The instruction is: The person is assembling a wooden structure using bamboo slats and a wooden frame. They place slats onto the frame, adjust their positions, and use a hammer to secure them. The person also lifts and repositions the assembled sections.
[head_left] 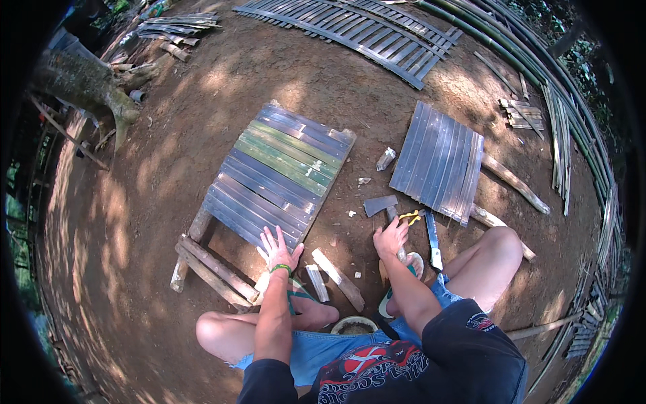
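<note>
Two hands are low over the ground by the big panel (269,172), a sheet of dark slats with a green band across it, lying ahead of the seated person. The left hand (278,253) is spread, palm down and fingers apart, over the big panel's near edge. The right hand (390,238), to the right of the big panel's near end, is curled round the handle of an axe (379,205). Yellow-handled pliers (412,217) and a white-gripped blade (431,232) lie farther right of the big panel. Poles (219,268) lie at its near left corner, and sticks (338,280) just short of its near edge. Right of the big panel is a small panel (437,161); beyond it, a slatted frame (399,65)
</note>
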The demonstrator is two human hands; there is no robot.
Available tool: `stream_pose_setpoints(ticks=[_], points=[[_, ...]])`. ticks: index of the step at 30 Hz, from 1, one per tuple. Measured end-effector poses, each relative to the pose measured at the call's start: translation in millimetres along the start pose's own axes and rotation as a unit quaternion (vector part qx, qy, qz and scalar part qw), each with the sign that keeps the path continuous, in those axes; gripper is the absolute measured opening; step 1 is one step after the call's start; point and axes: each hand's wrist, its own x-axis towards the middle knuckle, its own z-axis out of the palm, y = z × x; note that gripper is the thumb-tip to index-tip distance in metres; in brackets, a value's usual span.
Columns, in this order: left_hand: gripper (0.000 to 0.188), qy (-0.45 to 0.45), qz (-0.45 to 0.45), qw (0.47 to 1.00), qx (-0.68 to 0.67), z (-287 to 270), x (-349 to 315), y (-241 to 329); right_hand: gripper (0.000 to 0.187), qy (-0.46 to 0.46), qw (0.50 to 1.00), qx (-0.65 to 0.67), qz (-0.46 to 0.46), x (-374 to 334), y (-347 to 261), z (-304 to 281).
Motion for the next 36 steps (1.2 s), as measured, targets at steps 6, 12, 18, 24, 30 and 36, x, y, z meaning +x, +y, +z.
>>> stream_pose_setpoints(ticks=[6,12,18,24,30,36], points=[[0.134,-0.140,-0.026,0.990,0.022,-3,13,20,0.056,-0.087,0.995,-0.055,0.006,21,77,12],[0.127,0.020,0.041,0.999,-0.024,22,7,-14,0.045,-0.156,0.987,0.038,-0.002,34,35,-45],[0.078,0.352,-0.056,0.933,-0.051,1,2,-2,0.054,-0.135,0.982,0.130,0.010,32,21,-96],[0.077,0.024,-0.022,0.999,0.012,11,2,-11,0.057,-0.201,0.963,0.178,-0.020,17,0,-87],[0.084,0.045,-0.178,0.982,-0.048,28,0,-19,0.048,-0.387,0.876,0.255,-0.134,-26,-32,-78],[0.087,-0.014,-0.170,0.982,-0.080,15,5,-31,0.043,-0.459,0.801,0.317,-0.217,-86,-87,-81]])
